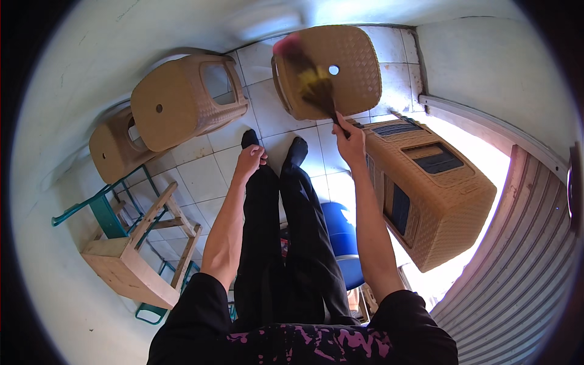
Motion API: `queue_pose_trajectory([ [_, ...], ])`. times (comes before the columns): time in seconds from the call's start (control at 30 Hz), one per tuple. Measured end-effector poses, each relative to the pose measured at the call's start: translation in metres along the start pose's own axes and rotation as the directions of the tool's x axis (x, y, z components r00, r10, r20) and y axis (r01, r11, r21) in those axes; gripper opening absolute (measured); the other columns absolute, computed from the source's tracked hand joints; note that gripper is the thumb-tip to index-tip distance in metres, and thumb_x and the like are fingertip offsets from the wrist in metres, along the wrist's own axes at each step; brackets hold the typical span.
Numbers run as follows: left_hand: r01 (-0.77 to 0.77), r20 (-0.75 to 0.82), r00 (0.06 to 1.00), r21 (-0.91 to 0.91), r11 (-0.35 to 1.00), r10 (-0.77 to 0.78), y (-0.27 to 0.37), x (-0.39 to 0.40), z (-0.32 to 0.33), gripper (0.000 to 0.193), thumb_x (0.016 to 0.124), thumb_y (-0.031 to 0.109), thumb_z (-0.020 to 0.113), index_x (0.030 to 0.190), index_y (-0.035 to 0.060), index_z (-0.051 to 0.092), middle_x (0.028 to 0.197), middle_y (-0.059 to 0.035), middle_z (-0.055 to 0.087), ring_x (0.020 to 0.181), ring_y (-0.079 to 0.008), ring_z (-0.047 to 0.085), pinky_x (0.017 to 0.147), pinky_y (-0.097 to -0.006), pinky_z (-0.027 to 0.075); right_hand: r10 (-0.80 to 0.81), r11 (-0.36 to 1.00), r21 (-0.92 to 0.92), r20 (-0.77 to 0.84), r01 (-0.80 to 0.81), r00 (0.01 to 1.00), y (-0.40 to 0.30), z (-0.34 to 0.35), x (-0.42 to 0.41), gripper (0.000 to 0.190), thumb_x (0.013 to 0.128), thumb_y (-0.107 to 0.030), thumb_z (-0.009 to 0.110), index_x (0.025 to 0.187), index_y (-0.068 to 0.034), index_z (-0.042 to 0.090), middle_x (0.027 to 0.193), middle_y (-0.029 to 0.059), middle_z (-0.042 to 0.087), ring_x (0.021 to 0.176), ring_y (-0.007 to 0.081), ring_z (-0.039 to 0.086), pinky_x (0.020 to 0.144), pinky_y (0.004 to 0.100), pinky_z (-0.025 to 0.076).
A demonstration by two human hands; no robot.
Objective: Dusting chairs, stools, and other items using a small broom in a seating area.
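My right hand (350,140) is closed around the dark handle of a feather duster (317,86). The duster's head, with yellow, dark and pink parts, is blurred and lies over the seat of a tan plastic stool (360,86) with a woven pattern and a round hole. Whether the feathers touch the seat I cannot tell. My left hand (251,159) is held in front of my left leg with its fingers curled, and no object shows in it. To its left a second tan stool (169,105) has its seat turned towards me.
Beyond the second stool is another tan stool (118,146). A wooden stand (130,269) and a green metal frame (107,212) are at the left. At the right, a stack of tan stools (456,205) is beside a corrugated shutter (511,255). A blue drum (338,232) is near my legs.
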State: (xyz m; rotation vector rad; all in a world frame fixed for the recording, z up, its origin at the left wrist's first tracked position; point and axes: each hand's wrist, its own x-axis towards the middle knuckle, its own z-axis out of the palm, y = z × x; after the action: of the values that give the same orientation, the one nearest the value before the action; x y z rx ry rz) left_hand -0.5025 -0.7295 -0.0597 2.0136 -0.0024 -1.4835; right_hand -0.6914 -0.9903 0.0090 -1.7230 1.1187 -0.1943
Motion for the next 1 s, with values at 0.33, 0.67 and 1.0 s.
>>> queue_pose_trajectory([
  [0.33, -0.007, 0.007, 1.000, 0.013, 1.000, 0.007, -0.004, 0.001, 0.006, 0.026, 0.101, 0.027, 0.054, 0.108, 0.0043, 0.065, 0.089, -0.0063, 0.071, 0.069, -0.0150, 0.069, 0.055, -0.0288, 0.049, 0.037, 0.997, 0.071, -0.128, -0.028, 0.991, -0.002, 0.001, 0.019, 0.038, 0.094, -0.010, 0.064, 0.131, -0.003, 0.062, 0.090, 0.0177, 0.074, 0.079, 0.0218, 0.070, 0.078, 0.0319, 0.052],
  [0.67, -0.018, 0.001, 1.000, 0.003, 1.000, 0.018, -0.006, 0.000, 0.008, 0.025, 0.101, 0.026, 0.053, 0.106, 0.0046, 0.065, 0.087, -0.0059, 0.071, 0.068, -0.0141, 0.068, 0.054, -0.0277, 0.048, 0.366, 0.897, 0.321, -0.153, -0.305, 0.918, 0.036, -0.008, -0.053, 0.034, 0.097, -0.013, 0.063, 0.128, 0.000, 0.064, 0.079, 0.0074, 0.070, 0.064, 0.0098, 0.059, 0.062, 0.0249, 0.049],
  [1.0, 0.037, 0.059, 0.997, 0.058, 0.998, -0.041, -0.008, -0.001, 0.010, 0.029, 0.102, 0.031, 0.052, 0.117, 0.0083, 0.063, 0.097, -0.0063, 0.072, 0.077, -0.0146, 0.069, 0.061, -0.0278, 0.048, 0.299, 0.935, 0.279, -0.288, -0.219, 0.910, 0.031, -0.004, -0.042, 0.037, 0.099, -0.014, 0.061, 0.134, -0.003, 0.060, 0.079, 0.0041, 0.067, 0.065, 0.0076, 0.055, 0.059, 0.0240, 0.045],
])
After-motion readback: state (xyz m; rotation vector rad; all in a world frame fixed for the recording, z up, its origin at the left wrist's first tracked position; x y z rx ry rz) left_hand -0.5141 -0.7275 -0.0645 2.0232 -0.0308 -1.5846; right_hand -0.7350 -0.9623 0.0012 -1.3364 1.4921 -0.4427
